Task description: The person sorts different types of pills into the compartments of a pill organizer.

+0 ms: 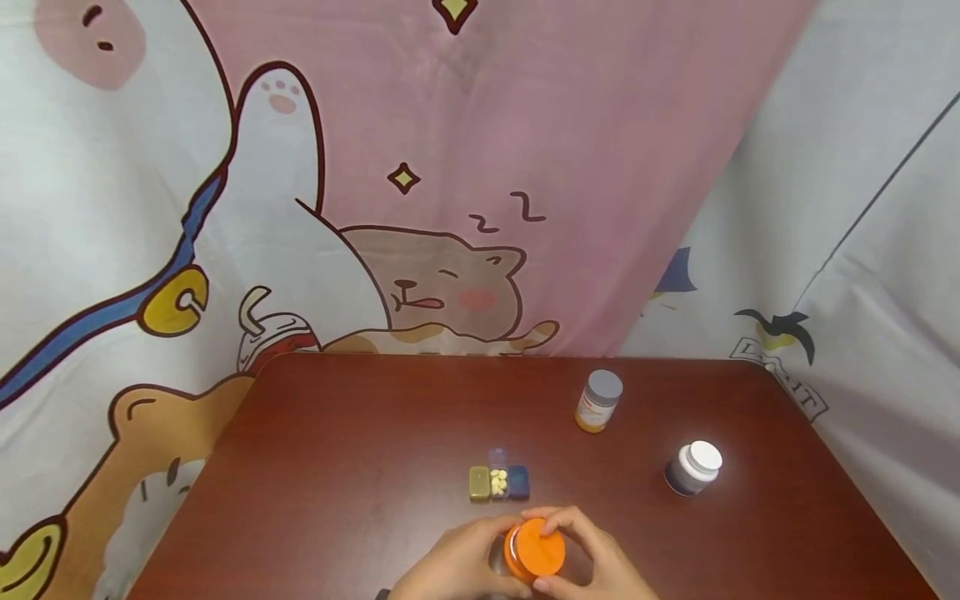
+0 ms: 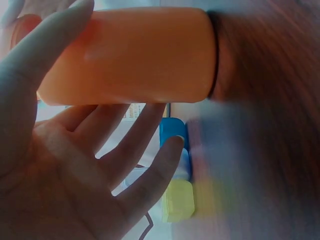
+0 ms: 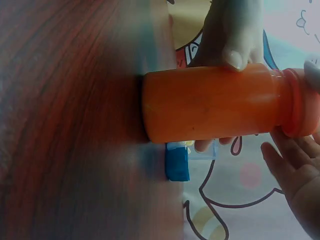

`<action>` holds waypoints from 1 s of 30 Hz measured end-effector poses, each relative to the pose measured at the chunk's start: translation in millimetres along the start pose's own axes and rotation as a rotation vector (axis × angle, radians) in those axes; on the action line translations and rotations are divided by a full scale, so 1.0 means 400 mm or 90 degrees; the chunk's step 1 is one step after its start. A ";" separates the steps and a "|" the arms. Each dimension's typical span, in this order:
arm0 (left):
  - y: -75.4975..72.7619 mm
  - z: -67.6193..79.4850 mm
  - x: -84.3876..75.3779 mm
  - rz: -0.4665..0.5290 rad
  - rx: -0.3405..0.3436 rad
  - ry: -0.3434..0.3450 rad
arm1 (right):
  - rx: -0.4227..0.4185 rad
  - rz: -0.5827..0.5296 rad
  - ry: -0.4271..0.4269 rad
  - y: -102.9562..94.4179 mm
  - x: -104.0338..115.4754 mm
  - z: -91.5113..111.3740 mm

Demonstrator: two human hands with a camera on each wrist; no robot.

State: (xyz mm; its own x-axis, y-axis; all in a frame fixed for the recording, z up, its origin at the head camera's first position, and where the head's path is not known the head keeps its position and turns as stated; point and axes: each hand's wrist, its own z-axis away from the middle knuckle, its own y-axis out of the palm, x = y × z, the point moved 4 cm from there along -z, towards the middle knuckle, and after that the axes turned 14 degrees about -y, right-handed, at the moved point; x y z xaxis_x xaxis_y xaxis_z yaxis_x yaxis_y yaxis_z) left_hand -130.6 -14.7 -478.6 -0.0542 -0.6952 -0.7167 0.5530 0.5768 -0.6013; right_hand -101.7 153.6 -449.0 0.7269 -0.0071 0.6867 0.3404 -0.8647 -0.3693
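An orange pill bottle [image 3: 210, 102] stands upright on the table near its front side, its orange cap [image 1: 540, 547] on top. My left hand [image 1: 468, 560] grips the bottle's body between thumb and fingers. With fingertips and thumb at the cap's edge, my right hand [image 1: 592, 557] holds the cap. Just beyond the bottle lies a small three-part pill box [image 1: 479, 483]. Its yellow and blue end lids are down, while the clear middle lid [image 1: 498, 457] stands up over several pale yellow tablets [image 1: 498, 481].
A grey-capped bottle [image 1: 598, 402] with a white label stands toward the back of the brown table [image 1: 352, 442]. Farther right is a dark bottle [image 1: 692, 468] with a white cap. A cartoon-printed cloth [image 1: 600, 167] hangs behind the table.
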 end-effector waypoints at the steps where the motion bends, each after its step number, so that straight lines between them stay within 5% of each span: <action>1: 0.000 0.000 0.000 0.006 0.004 -0.001 | 0.007 0.021 0.001 0.002 -0.003 -0.001; 11: 0.002 0.002 0.005 0.022 -0.003 -0.017 | 0.059 0.162 -0.011 0.012 -0.009 -0.022; 21: 0.003 0.002 0.001 0.026 -0.005 -0.006 | 0.081 0.478 -0.032 0.028 0.002 -0.037; 23: 0.004 0.001 0.000 0.035 -0.005 -0.002 | 0.103 0.442 -0.010 0.024 -0.001 -0.030; 30: 0.003 0.002 -0.002 0.031 -0.012 0.004 | 0.146 0.087 0.057 -0.007 -0.021 -0.002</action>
State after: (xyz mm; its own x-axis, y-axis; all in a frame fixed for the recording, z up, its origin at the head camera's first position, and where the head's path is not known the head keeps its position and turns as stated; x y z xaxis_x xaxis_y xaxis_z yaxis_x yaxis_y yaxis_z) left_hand -129.1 -13.9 -478.6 -0.0330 -0.6629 -0.7479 0.5391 0.6184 -0.5719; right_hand -109.3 155.8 -453.4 0.7235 -0.1684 0.6694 0.3764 -0.7167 -0.5871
